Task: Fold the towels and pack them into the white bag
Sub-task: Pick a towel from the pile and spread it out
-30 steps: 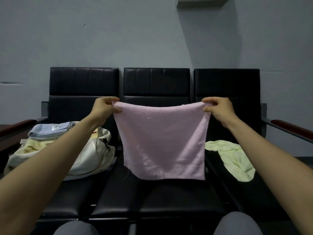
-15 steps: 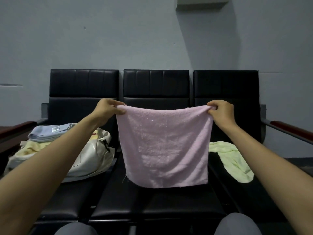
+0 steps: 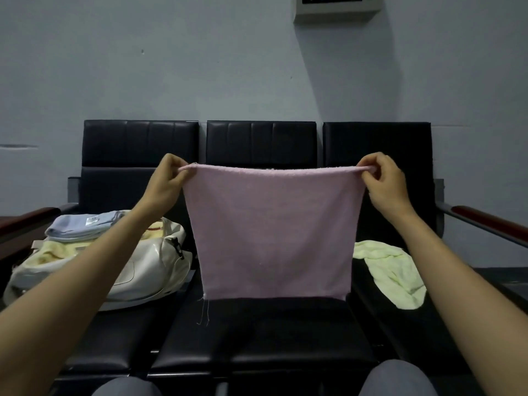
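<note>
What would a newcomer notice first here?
A pink towel hangs spread over the middle seat, its top corners pinched by the left hand and right hand. Then the white bag on the left seat, a folded blue towel on top, and a crumpled pale-yellow towel on the right seat.

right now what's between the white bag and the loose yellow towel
The pink towel, held up by the left hand and right hand, hangs there over the middle seat, in the head view.
</note>
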`<state>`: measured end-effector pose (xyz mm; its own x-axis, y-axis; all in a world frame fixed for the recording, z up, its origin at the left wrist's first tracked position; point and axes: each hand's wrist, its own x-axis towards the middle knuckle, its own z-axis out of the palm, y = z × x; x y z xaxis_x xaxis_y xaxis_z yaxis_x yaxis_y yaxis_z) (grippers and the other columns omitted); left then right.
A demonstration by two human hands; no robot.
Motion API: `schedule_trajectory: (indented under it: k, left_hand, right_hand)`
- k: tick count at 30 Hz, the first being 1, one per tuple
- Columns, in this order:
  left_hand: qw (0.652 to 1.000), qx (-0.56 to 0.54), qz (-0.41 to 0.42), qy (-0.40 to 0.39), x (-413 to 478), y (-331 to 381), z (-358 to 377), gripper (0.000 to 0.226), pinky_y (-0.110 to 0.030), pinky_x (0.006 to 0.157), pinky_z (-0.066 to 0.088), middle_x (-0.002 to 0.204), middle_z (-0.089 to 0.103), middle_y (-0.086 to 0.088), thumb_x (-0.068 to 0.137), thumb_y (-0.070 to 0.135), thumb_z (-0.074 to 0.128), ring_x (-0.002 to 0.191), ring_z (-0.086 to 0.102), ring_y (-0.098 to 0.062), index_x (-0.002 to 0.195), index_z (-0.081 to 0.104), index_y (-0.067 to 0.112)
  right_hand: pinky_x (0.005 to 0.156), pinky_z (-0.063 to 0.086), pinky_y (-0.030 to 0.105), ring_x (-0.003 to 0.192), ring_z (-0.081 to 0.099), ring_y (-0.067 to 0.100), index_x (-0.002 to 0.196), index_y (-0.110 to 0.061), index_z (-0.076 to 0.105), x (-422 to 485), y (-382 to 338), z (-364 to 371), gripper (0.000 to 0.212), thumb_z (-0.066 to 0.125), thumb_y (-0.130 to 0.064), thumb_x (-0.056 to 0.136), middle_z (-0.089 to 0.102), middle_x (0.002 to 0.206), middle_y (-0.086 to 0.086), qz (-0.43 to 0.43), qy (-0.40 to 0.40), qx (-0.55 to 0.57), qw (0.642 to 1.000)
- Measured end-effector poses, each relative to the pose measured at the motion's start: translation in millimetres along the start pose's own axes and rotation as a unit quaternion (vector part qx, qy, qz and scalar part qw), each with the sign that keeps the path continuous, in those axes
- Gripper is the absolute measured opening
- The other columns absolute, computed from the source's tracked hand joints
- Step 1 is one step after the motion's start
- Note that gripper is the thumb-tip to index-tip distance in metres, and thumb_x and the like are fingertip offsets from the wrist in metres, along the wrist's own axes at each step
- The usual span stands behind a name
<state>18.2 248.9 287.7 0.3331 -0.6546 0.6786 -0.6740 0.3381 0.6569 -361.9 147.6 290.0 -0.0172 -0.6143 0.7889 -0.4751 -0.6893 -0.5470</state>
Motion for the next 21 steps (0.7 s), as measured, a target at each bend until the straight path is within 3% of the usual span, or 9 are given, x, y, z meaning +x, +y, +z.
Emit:
schedule_trajectory:
  k: [2, 5, 8, 11, 14, 16, 19, 21]
  left_hand:
    - [0.999, -0.038, -0.007, -0.035, -3.6, 1.7, -5.2, 0.006, -0.023, 0.071, 0.047, 0.093, 0.055, 0.003, 0.095, 0.026, 0.055, 0.084, 0.054, -0.013, 0.093, 0.050, 0.025]
    - [0.993, -0.106, -0.024, -0.043, -2.5, 5.3, -13.3, 0.008, -0.024, 0.078, 0.050, 0.099, 0.060, 0.005, 0.092, 0.026, 0.060, 0.090, 0.059, -0.009, 0.099, 0.058, 0.025]
    - [0.982, -0.164, -0.065, -0.061, 7.3, 3.2, -18.0, 0.013, -0.025, 0.080, 0.050, 0.099, 0.065, 0.003, 0.090, 0.023, 0.061, 0.091, 0.061, -0.010, 0.102, 0.066, 0.020]
    - [0.984, -0.101, -0.109, -0.099, 20.5, -13.7, -8.2, 0.014, -0.025, 0.069, 0.049, 0.089, 0.064, -0.001, 0.089, 0.026, 0.063, 0.078, 0.059, -0.012, 0.098, 0.069, 0.016]
    - [0.975, -0.052, -0.168, -0.134, 28.5, -43.0, 20.4, 0.015, -0.022, 0.052, 0.049, 0.074, 0.059, -0.004, 0.090, 0.022, 0.064, 0.056, 0.056, -0.009, 0.096, 0.066, 0.008]
    - [0.965, -0.057, -0.217, -0.134, 31.2, -72.4, 45.5, 0.017, -0.023, 0.050, 0.055, 0.072, 0.059, -0.009, 0.090, 0.015, 0.065, 0.049, 0.061, -0.009, 0.096, 0.063, -0.001]
    - [0.955, -0.057, -0.271, -0.104, 29.3, -122.4, 84.0, 0.018, -0.037, 0.063, 0.061, 0.078, 0.065, -0.018, 0.089, 0.012, 0.066, 0.060, 0.069, -0.022, 0.096, 0.060, -0.004]
    - [0.953, -0.044, -0.287, -0.086, 20.0, -152.8, 105.9, 0.016, -0.038, 0.066, 0.061, 0.082, 0.066, -0.020, 0.091, 0.014, 0.065, 0.067, 0.069, -0.025, 0.092, 0.059, -0.001]
  right_hand:
    - [0.057, 0.040, 0.015, 0.068, 0.054, 0.012, 0.097, -0.016, 0.054, -1.7, 0.5, -6.3, 0.014, 0.050, -0.002, 0.095, 0.057, 0.090, 0.001, 0.010, -0.023, 0.055, 0.998]
    - [0.043, 0.040, 0.016, 0.046, 0.049, 0.007, 0.094, -0.022, 0.052, -2.5, 0.1, -12.5, 0.013, 0.053, -0.009, 0.097, 0.058, 0.084, 0.001, 0.039, -0.044, 0.137, 0.989]
    - [0.045, 0.045, 0.016, 0.047, 0.053, 0.004, 0.095, -0.020, 0.060, 4.6, 2.0, -16.6, 0.005, 0.061, -0.016, 0.093, 0.061, 0.079, 0.001, 0.095, -0.059, 0.245, 0.963]
    - [0.043, 0.048, 0.016, 0.046, 0.061, 0.007, 0.089, -0.016, 0.060, 14.4, 16.7, -4.2, 0.008, 0.063, -0.024, 0.087, 0.060, 0.069, -0.001, 0.186, -0.102, 0.296, 0.931]
    - [0.042, 0.052, 0.020, 0.047, 0.066, 0.015, 0.090, -0.013, 0.051, 15.1, 47.1, 29.9, 0.010, 0.050, -0.016, 0.100, 0.056, 0.079, 0.009, 0.270, -0.152, 0.203, 0.929]
    - [0.047, 0.056, 0.024, 0.056, 0.070, 0.022, 0.097, -0.008, 0.049, 8.6, 72.7, 56.8, 0.010, 0.047, -0.016, 0.101, 0.059, 0.089, 0.015, 0.302, -0.177, 0.126, 0.928]
    - [0.066, 0.061, 0.034, 0.073, 0.072, 0.031, 0.091, -0.008, 0.046, -4.8, 106.8, 97.7, 0.011, 0.047, -0.015, 0.100, 0.057, 0.095, 0.018, 0.336, -0.192, 0.101, 0.917]
    - [0.079, 0.059, 0.040, 0.081, 0.071, 0.031, 0.085, -0.011, 0.047, -16.4, 123.6, 121.7, 0.013, 0.048, -0.014, 0.098, 0.059, 0.093, 0.018, 0.353, -0.197, 0.096, 0.909]
